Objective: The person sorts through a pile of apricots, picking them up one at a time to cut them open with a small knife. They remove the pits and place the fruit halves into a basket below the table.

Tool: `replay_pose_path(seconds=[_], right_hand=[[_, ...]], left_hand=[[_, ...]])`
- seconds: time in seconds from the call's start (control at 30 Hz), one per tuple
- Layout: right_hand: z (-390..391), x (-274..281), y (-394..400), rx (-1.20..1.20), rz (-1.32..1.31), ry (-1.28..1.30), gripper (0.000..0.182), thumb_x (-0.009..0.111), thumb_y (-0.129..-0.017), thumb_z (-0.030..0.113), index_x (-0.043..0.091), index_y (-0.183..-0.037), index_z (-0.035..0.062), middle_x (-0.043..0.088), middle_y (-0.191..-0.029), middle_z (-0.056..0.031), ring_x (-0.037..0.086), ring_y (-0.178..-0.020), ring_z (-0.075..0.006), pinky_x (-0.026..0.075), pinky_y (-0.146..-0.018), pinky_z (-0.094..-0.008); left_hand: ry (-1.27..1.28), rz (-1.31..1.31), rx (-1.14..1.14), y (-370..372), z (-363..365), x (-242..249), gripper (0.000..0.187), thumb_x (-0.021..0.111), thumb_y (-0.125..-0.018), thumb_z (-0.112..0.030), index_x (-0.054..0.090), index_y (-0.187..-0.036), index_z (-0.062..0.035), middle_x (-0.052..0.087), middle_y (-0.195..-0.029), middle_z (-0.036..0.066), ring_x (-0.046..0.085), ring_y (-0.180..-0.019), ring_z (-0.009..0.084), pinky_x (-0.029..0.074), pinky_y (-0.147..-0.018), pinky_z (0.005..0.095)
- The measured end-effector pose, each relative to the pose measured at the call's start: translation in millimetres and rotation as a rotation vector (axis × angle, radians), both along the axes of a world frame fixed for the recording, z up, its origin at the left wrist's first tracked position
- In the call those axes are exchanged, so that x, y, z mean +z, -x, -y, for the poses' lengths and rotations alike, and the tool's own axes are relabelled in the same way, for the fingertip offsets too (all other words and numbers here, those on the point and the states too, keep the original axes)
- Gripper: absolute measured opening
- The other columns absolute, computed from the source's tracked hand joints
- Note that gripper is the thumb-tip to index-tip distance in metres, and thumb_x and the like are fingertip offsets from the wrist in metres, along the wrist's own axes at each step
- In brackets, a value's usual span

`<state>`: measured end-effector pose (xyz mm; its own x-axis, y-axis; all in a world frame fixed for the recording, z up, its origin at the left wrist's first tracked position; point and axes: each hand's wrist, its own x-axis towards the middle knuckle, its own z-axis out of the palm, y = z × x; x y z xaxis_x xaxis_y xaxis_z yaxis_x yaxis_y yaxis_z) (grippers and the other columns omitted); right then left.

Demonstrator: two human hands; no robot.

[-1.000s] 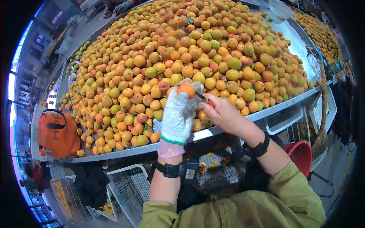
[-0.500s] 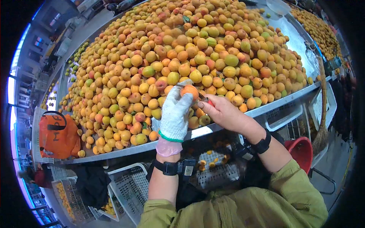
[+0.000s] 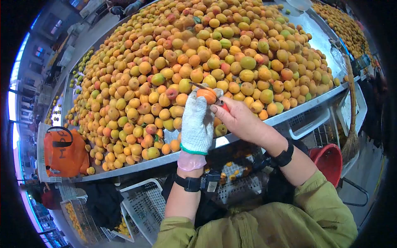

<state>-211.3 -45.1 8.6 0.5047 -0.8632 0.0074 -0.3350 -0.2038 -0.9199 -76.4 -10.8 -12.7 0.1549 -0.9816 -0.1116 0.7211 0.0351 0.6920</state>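
My left hand, in a white knitted glove with a green-edged cuff, grips an orange apricot above the front edge of the heap. A dark line runs across the fruit's face. My bare right hand is closed around the red handle of a small knife. The knife's dark blade shows just past the far side of the fruit, its tip pointing left. Part of the blade is hidden by the apricot. Many yellow, orange and greenish apricots spread behind both hands.
The metal table's rim runs in front of me. An orange bag sits at the left corner. Below are white plastic crates and a red bucket. A straw broom leans at the right.
The apricot has turned in my left hand, and the blade now shows above it, reaching left. The view has shifted slightly.
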Motion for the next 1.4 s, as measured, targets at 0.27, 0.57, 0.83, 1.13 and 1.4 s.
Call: replay_pose_path(seconds=[0.27,0.57,0.83,1.13,1.4], right_hand=[[-20,-3,-4,0.006,-0.030,0.013,0.036,0.052,-0.094,0.035,0.051,-0.087,0.0005,0.060,-0.070,-0.0217,0.061,-0.070,-0.0411,0.045,-0.060,-0.0467],[-3,4,-4,0.011,-0.043,0.116,0.036,0.051,-0.094,0.038,0.049,-0.092,0.0021,0.061,-0.076,-0.0229,0.061,-0.077,-0.0426,0.046,-0.064,-0.0481],[-19,-12,-14,-0.011,-0.135,0.154,0.036,0.054,-0.092,0.038,0.049,-0.091,0.0025,0.061,-0.072,-0.0225,0.061,-0.070,-0.0431,0.047,-0.060,-0.0509],[-15,3,-13,-0.074,-0.189,0.188,0.031,0.052,-0.092,0.039,0.049,-0.095,0.0086,0.061,-0.074,-0.0211,0.061,-0.072,-0.0435,0.047,-0.059,-0.0526],[-19,-5,-10,-0.087,-0.130,0.302,0.030,0.055,-0.091,0.033,0.046,-0.095,0.0051,0.061,-0.069,-0.0212,0.061,-0.066,-0.0437,0.047,-0.056,-0.0520]], left_hand=[[-0.020,-0.336,-0.041,-2,-6,11,0.045,0.052,-0.097,-0.025,0.040,-0.133,0.0004,0.056,-0.118,0.016,0.056,-0.111,0.0231,0.044,-0.098,0.0347],[-0.052,0.153,0.087,-6,-4,20,0.039,0.055,-0.093,-0.014,0.044,-0.128,0.0004,0.055,-0.113,0.009,0.056,-0.103,0.0160,0.047,-0.087,0.0271],[-0.106,-0.252,-0.001,-8,-10,9,0.036,0.055,-0.095,-0.014,0.047,-0.127,0.0003,0.057,-0.119,0.013,0.055,-0.112,0.0220,0.046,-0.094,0.0308],[0.047,0.442,0.183,-9,-2,4,0.040,0.059,-0.094,-0.027,0.048,-0.123,-0.0023,0.061,-0.108,0.010,0.060,-0.095,0.0182,0.050,-0.081,0.0292],[-0.022,0.224,0.197,8,-11,0,0.037,0.058,-0.094,-0.024,0.051,-0.123,-0.0013,0.059,-0.111,0.008,0.059,-0.099,0.0169,0.048,-0.084,0.0284]])
